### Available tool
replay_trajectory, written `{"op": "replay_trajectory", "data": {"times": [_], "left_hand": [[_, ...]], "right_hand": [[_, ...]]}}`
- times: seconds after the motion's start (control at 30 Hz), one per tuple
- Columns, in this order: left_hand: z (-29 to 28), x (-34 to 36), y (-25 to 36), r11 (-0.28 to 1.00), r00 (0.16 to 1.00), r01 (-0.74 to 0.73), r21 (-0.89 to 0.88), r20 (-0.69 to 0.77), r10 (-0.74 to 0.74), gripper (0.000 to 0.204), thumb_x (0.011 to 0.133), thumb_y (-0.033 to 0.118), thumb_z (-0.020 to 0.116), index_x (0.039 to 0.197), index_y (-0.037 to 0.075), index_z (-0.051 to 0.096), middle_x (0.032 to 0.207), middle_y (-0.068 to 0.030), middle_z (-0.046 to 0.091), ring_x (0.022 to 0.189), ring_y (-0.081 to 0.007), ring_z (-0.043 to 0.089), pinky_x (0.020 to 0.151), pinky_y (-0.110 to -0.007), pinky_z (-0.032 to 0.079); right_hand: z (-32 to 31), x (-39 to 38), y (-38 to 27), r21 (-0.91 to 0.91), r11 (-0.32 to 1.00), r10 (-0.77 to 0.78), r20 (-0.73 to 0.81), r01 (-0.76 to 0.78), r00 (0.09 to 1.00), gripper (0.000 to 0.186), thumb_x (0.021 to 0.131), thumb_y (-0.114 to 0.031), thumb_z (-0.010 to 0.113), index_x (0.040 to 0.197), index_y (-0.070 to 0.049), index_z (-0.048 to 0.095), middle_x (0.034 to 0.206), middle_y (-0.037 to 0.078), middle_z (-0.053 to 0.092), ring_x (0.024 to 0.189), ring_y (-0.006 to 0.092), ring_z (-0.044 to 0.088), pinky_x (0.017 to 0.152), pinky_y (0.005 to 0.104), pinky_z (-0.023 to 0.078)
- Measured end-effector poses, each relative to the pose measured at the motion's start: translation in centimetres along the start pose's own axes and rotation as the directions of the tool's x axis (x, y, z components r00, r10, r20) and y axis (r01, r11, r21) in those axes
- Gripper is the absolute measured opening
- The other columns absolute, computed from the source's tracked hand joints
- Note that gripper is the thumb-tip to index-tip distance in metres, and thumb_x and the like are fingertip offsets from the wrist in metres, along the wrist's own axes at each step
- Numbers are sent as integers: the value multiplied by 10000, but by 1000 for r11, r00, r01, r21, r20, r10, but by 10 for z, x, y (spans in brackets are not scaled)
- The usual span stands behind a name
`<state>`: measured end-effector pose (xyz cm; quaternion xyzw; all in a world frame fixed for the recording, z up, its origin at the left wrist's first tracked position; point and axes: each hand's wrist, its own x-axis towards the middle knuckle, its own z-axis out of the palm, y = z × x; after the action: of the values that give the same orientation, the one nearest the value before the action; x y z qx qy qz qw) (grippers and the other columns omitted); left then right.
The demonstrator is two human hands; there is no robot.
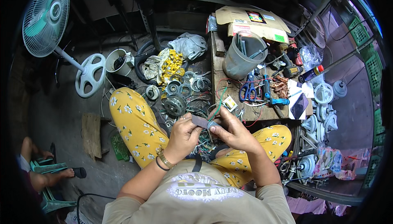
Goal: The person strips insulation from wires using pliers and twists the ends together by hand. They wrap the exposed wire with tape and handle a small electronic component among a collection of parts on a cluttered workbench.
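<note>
My left hand [184, 136] pinches a flat grey-brown strip [199, 121] between its fingers, just above my lap. My right hand [229, 131] grips a small dark grey part [213, 125], with the thumb on it and a green wire [219, 103] running up from it; the strip reaches to this part, and I cannot tell whether it is wrapped on it. Loose metal motor parts [175, 105] and tangled wires lie just beyond my hands. A small yellow-and-white part [230, 103], blue-handled scissors [248, 90] and screwdrivers [279, 101] lie on the wooden bench [223, 88].
A white standing fan [90, 75] and bucket [116, 62] are at the left. A tall plastic container [239, 60], drill [290, 68] and cardboard [254, 19] crowd the bench. White pulley-like parts [323, 113] pile at the right. Another person's leg [51, 178] shows at the lower left.
</note>
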<state>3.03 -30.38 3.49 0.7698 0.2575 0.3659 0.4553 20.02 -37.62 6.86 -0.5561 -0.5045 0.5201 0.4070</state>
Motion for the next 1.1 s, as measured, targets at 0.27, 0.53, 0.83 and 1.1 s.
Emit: {"op": "replay_trajectory", "data": {"times": [0.27,0.53,0.83,1.1], "left_hand": [[-1,-1,3,998,999,-45,52,22,43,29,775,12,601,799,25,611,670,-122,543,662,-307,524,599,-389,399],[-4,-8,12,997,994,71,-10,81,-70,69,812,-4,589,838,-6,652,756,-131,622,706,-273,590,640,-344,446],[-6,-17,14,957,951,272,-103,178,-252,124,871,27,541,862,-37,646,804,-107,673,692,-173,617,659,-289,482],[-6,-36,1,873,908,419,-252,126,-399,153,902,79,527,894,-20,643,786,-83,677,703,-137,624,653,-272,484]], "right_hand": [[2,-1,1,134,991,2,-44,4,999,209,883,5,549,1078,21,479,939,84,570,860,108,554,717,265,475],[-1,-4,-4,257,966,32,-23,-25,999,164,882,-3,548,1040,8,503,922,43,544,827,89,530,702,248,453],[-12,-5,4,345,936,89,-32,-72,996,183,890,-60,568,1055,-9,506,811,-17,517,723,59,491,625,220,412],[-50,-3,18,461,887,99,-155,-17,983,251,896,-163,596,1080,-40,477,766,36,577,637,90,540,559,231,446]]}}
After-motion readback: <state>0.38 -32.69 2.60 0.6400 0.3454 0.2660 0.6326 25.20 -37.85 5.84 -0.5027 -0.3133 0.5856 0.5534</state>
